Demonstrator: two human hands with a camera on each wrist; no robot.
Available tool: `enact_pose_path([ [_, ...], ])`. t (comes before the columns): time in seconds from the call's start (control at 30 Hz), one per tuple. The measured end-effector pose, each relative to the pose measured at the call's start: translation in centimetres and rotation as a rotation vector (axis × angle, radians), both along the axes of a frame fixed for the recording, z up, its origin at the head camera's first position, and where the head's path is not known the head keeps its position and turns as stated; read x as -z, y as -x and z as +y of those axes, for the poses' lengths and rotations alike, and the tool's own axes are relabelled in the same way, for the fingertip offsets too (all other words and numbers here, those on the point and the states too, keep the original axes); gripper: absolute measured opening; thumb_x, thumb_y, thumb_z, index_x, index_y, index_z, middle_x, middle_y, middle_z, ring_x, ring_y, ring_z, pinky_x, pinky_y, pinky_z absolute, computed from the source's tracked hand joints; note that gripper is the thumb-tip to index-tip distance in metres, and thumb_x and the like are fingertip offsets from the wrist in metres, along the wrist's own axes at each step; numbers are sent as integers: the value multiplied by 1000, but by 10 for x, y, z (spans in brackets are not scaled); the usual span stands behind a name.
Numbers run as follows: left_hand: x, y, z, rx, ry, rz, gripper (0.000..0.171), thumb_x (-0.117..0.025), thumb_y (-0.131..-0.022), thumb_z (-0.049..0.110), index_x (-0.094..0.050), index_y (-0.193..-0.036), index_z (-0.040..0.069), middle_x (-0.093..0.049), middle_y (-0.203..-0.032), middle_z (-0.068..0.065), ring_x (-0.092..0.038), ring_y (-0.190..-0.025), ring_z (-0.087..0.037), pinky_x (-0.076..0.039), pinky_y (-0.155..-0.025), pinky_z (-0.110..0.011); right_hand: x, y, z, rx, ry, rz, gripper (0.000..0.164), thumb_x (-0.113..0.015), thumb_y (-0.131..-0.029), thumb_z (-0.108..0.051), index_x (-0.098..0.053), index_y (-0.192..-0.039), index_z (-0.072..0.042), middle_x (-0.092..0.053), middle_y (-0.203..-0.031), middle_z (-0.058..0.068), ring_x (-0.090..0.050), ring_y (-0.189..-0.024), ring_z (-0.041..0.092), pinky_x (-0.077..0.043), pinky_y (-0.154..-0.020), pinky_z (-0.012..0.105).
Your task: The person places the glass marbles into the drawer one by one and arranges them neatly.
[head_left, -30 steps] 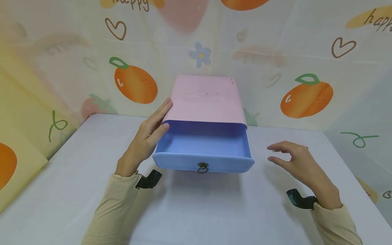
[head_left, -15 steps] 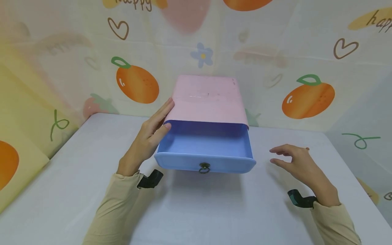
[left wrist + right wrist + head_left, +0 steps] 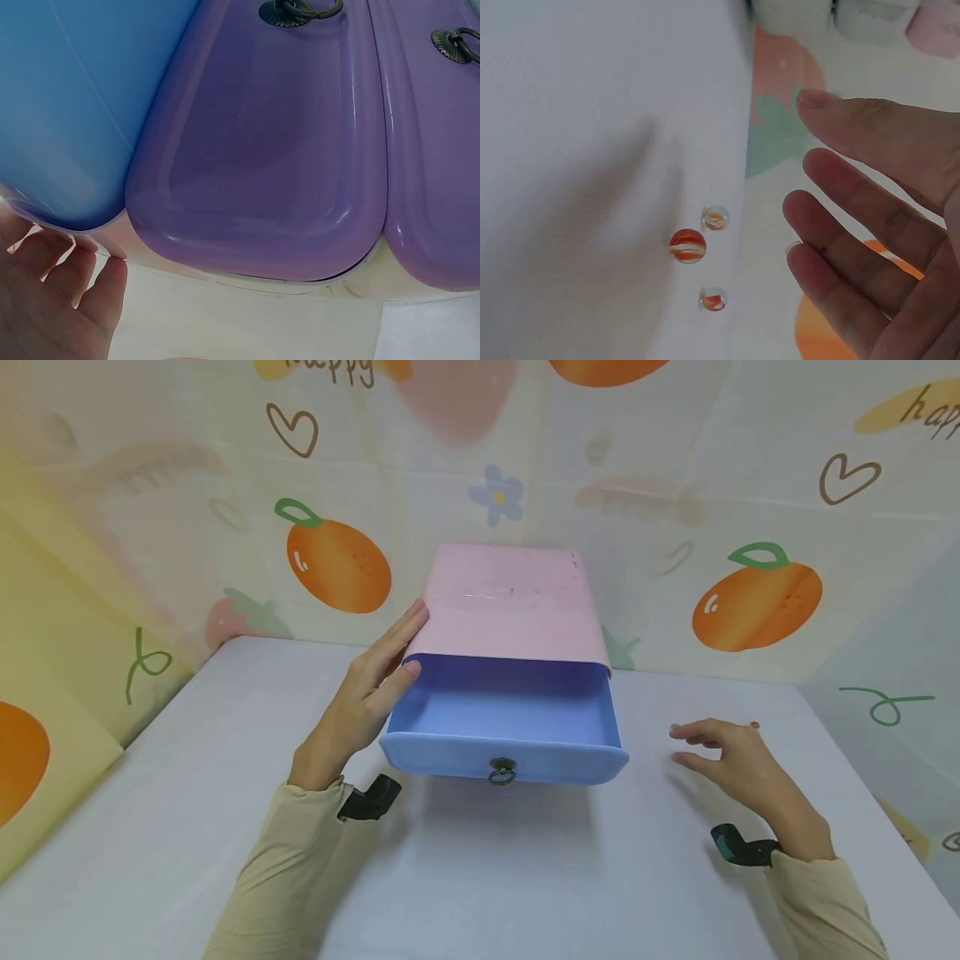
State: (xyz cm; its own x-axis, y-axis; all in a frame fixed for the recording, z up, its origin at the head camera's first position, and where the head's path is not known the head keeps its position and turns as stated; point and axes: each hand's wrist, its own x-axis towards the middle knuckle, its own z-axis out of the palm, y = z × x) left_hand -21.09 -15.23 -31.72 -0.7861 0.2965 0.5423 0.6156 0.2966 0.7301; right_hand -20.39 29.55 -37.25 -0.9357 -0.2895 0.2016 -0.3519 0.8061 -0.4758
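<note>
A pink cabinet [image 3: 513, 602] stands at the middle of the table, its blue top drawer [image 3: 502, 757] pulled out with nothing visible inside. My left hand [image 3: 358, 702] lies along the cabinet's left side, fingers extended and thumb at the front edge by the drawer. Two purple drawers [image 3: 262, 142] show below the blue one in the left wrist view. To the right of the cabinet, my right hand [image 3: 738, 764] hovers above the table with loosely bent fingers and no object visible in it. Three marbles lie near it: an orange-red striped marble [image 3: 688, 246] and two clear marbles [image 3: 715, 218] with coloured swirls.
A white cloth covers the table [image 3: 510, 893]. Behind it hangs a curtain [image 3: 645, 460] printed with fruit, hearts and lettering. Each purple drawer carries a dark metal ring pull [image 3: 300, 10]; the blue drawer has a similar ring pull [image 3: 502, 772].
My right hand has drifted slightly right, away from the drawer, and a marble now shows beside its knuckles. The left hand keeps its place on the cabinet. The head view has shifted a little.
</note>
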Motion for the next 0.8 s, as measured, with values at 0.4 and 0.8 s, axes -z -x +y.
enact_pose_path([
  [0.4,0,0,0,1,0,3,56,-44,-100,8,-34,-155,13,-26,-165,0,-22,-152,-8,-23,-121,-16,10,5,11,3,-49,18,29,-78,-81,-6,-72,-108,2,-72,-109,23,-67,-98,44,-46,-94,69],
  [0.8,0,0,-1,6,3,11,56,-45,-100,7,-34,-155,12,-26,-165,-1,-22,-152,-9,-22,-121,-16,15,5,17,44,-84,-93,30,-76,-85,-12,-72,-111,2,-70,-111,26,-64,-101,44,-53,-89,61],
])
